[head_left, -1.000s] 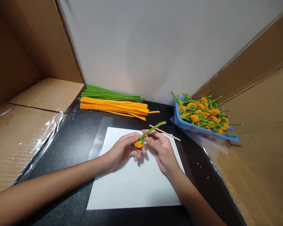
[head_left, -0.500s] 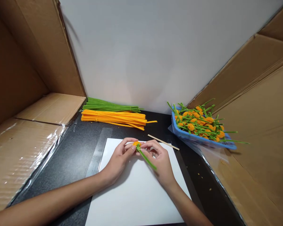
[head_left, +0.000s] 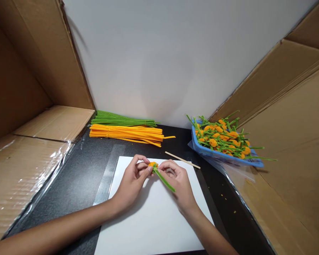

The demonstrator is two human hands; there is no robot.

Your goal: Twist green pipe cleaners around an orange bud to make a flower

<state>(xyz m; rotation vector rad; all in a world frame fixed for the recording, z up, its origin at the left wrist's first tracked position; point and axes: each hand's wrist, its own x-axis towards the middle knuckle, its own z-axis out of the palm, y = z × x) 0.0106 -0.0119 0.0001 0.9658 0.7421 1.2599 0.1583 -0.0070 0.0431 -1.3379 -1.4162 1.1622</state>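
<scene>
Above a white sheet (head_left: 151, 219), my two hands meet at a small orange pipe-cleaner pumpkin (head_left: 153, 164) with a green stem (head_left: 165, 181). My left hand (head_left: 134, 179) pinches the orange part from the left between thumb and fingers. From the right, my right hand (head_left: 178, 180) closes its thumb and fingertips at the base of the green stem. That stem slants down to the right, across the right thumb. Some fingertips are hidden behind the orange piece.
Bundles of green pipe cleaners (head_left: 122, 119) and orange pipe cleaners (head_left: 127, 134) lie at the back left. A thin wooden stick (head_left: 182, 160) rests by the sheet's upper right corner. At right stands a blue basket (head_left: 223, 156) full of similar orange pieces. Cardboard walls (head_left: 289, 106) flank the table.
The orange piece has tilted slightly and my left index finger has lifted and bent more. Both hands stay closed on the piece. The whole view has shifted a little.
</scene>
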